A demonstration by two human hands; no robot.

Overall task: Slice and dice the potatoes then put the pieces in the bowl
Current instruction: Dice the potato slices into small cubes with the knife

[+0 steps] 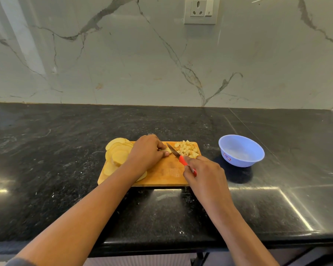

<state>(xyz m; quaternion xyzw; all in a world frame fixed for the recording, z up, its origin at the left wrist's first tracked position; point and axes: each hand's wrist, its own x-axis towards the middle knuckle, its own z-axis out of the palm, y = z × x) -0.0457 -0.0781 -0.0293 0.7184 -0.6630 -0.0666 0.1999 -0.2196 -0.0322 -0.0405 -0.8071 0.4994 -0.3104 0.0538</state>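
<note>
The black stone counter (65, 150) fills the lower half of the frame, and the wooden cutting board (161, 175) lies at its centre, close enough for both arms to reach.

The blue bowl (256, 148) stands on the counter just right of the board, on the knife side, probably so diced pieces can be swept across; it looks empty, though a pale sheen inside is hard to read.

The potato slices (117, 152) are fanned over the board's left end, overhanging its edge, waiting their turn; the left forearm covers the nearer ones.

The left hand (147, 153) curls down over a small piece of potato (167, 149) at centre frame, fingertips tucked to steady it beside the blade. Most of that piece is hidden under the fingers.

The right hand (204, 173) is wrapped tight around the red handle of the knife (176, 153), blade angled toward upper left, against the held piece.

The diced pieces (186, 149) pile at the board's upper right corner, nearest the bowl. Their count is unclear.
</note>
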